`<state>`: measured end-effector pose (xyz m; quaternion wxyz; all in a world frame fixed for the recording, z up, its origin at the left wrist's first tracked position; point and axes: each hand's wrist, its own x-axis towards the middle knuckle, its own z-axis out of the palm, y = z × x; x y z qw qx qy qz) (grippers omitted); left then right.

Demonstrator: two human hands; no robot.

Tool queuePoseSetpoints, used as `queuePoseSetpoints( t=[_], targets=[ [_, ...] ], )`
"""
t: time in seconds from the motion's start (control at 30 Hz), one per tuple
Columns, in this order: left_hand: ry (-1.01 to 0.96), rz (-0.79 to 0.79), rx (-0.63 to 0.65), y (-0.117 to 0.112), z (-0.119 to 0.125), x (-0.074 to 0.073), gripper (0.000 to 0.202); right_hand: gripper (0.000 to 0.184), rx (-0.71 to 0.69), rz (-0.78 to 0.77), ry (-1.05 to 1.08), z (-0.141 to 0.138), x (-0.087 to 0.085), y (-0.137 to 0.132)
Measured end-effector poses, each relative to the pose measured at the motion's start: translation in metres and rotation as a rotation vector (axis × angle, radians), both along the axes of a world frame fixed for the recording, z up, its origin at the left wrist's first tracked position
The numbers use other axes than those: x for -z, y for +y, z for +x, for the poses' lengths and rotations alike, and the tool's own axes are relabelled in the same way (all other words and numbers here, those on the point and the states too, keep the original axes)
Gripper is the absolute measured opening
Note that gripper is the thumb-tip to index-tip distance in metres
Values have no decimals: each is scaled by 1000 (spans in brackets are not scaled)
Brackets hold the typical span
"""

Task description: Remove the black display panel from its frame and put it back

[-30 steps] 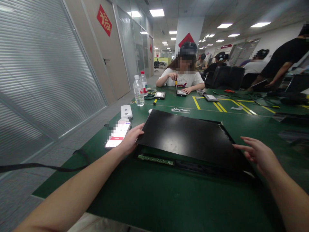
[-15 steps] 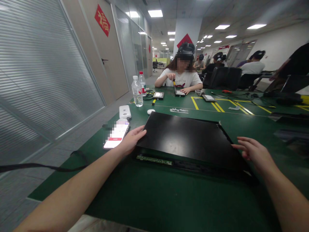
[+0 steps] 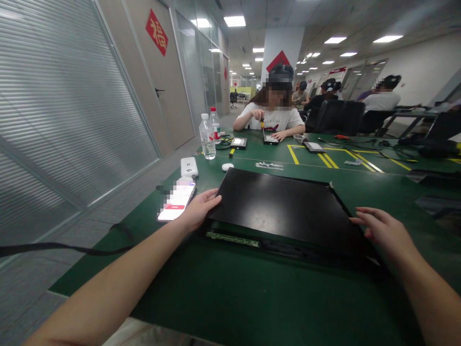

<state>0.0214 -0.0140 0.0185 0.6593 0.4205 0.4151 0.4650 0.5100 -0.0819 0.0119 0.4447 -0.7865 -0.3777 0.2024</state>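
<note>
A large flat black panel [image 3: 284,206] lies on the green table [image 3: 252,293] in front of me, over a frame with a green circuit strip [image 3: 232,236] showing along its near edge. My left hand [image 3: 196,211] grips the panel's left edge, thumb on top. My right hand [image 3: 385,230] rests at the panel's right corner with its fingers stretched out and apart, holding nothing.
A lit phone [image 3: 176,202] and a white box [image 3: 188,166] lie left of the panel, with two water bottles [image 3: 208,137] beyond. A person [image 3: 273,115] across the table works with a screwdriver. Cables, small devices and yellow floor-style tape marks [image 3: 324,156] lie farther right.
The panel's left edge, lifted a second ago, has come down closer to the frame. My right hand has shifted slightly down toward the panel's right corner.
</note>
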Motion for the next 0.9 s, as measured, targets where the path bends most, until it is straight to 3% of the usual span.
queuePoseSetpoints(
  t=[0.23,0.5,0.9],
  targets=[
    [22,-4,6,0,0,0,52,49,20,-90,-69,-11,-11,-1],
    [42,8,1,1,-1,3,61,45,-16,-96,-153,1,-3,2],
    [82,45,-6,-3,4,3,56,35,1,-143,-288,13,8,7]
  ],
)
